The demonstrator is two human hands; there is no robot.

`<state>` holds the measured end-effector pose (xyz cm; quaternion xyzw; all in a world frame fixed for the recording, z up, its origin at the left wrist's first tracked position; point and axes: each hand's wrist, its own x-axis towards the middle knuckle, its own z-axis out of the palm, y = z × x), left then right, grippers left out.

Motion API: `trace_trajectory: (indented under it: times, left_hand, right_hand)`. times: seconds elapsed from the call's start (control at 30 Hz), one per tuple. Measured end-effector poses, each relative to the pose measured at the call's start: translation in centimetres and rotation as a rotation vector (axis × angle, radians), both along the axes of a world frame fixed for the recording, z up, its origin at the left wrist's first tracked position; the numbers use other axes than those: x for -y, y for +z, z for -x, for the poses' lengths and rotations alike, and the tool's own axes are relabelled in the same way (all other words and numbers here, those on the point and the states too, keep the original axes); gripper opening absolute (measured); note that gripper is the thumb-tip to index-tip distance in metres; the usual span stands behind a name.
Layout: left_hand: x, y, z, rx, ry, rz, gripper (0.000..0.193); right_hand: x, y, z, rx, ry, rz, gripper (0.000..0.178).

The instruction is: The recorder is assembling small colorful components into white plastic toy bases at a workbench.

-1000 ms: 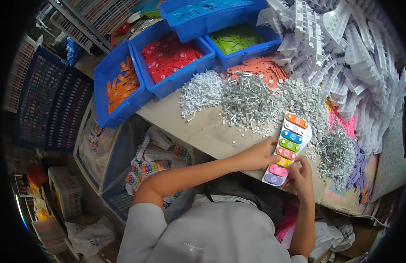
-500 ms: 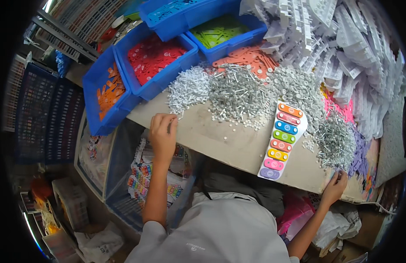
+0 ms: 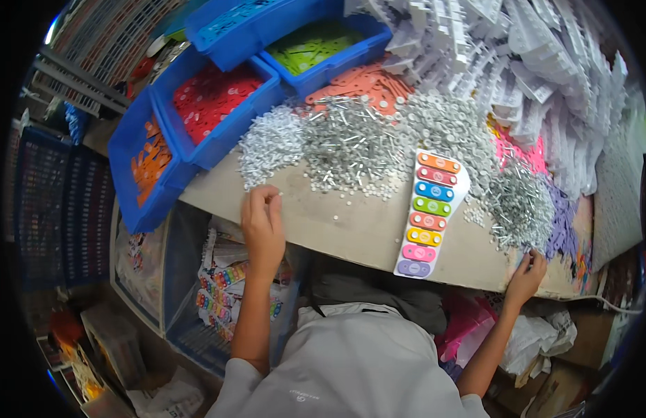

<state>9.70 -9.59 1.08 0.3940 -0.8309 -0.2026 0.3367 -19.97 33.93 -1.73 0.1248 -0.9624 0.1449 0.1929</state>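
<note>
A toy xylophone (image 3: 426,230) with a white base and bars of several colours lies on the table between my hands. At the near edge of a pile of small white plastic pieces (image 3: 271,143), my left hand (image 3: 263,226) has its fingers drawn together in a pinch; what they hold, if anything, is too small to make out. My right hand (image 3: 525,279) is at the table's front edge, fingertips close together beside a heap of small metal pins (image 3: 519,209). Whatever sits between those fingertips is hidden.
Blue bins hold orange (image 3: 150,164), red (image 3: 211,101) and green bars (image 3: 316,49). Behind the larger pin heap (image 3: 351,143) lie coral bars (image 3: 365,87). White xylophone bases (image 3: 546,56) are stacked at far right. A crate of finished-looking xylophones (image 3: 222,292) stands below, left.
The whole view has shifted, moving the table and bins left in the picture. Relative to the table, my left hand has moved slightly right; my right hand remains beside the metal pins.
</note>
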Motion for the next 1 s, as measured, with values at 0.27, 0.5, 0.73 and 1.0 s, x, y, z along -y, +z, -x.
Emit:
trace_trajectory:
  times: [0.27, 0.5, 0.73, 1.0]
  left_hand:
    - [-7.9, 0.9, 4.5, -0.413, -0.588, -1.163, 0.009]
    - [-8.7, 0.6, 6.9, -0.315, -0.694, -1.598, 0.013]
    - [-9.4, 0.1, 7.6, -0.201, -0.692, -1.520, 0.012]
    - [-9.5, 0.9, 8.6, 0.106, -0.684, -1.098, 0.050]
  right_hand:
    - [2.9, 0.5, -2.5, -0.070, 0.067, 0.383, 0.014]
    - [12.6, 6.5, -11.1, 0.916, 0.411, 0.962, 0.007]
    - [14.8, 5.3, -11.3, 1.186, 0.396, 1.056, 0.011]
    - [15.1, 5.3, -9.8, 1.304, 0.375, 0.814, 0.017]
